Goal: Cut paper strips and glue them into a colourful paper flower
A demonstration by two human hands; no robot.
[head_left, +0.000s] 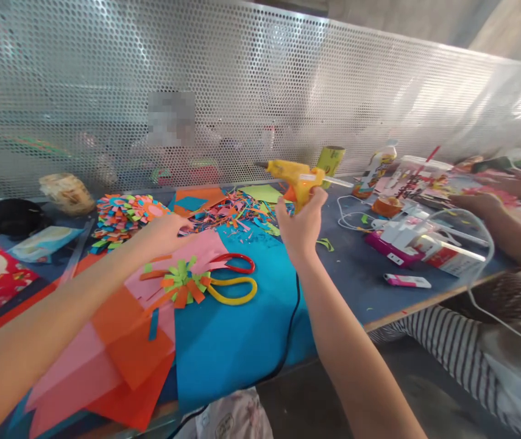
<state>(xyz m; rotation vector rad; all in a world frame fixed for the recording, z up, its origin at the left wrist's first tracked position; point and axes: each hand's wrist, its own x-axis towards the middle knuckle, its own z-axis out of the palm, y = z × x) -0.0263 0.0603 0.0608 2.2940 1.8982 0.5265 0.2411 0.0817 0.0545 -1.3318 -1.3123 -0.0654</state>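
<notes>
This looks like a shared craft workspace: a long table below a perforated metal screen filling the upper frame, coloured sheets lower left, cut scraps and a yellow glue gun mid-frame, another person's arm far right.

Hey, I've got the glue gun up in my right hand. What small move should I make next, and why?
I'd probably bring your left hand over to steady the green-and-orange fringed paper: your right hand holds the yellow glue gun raised, nozzle pointing left, while that paper lies unheld by the handles of the scissors.
</notes>
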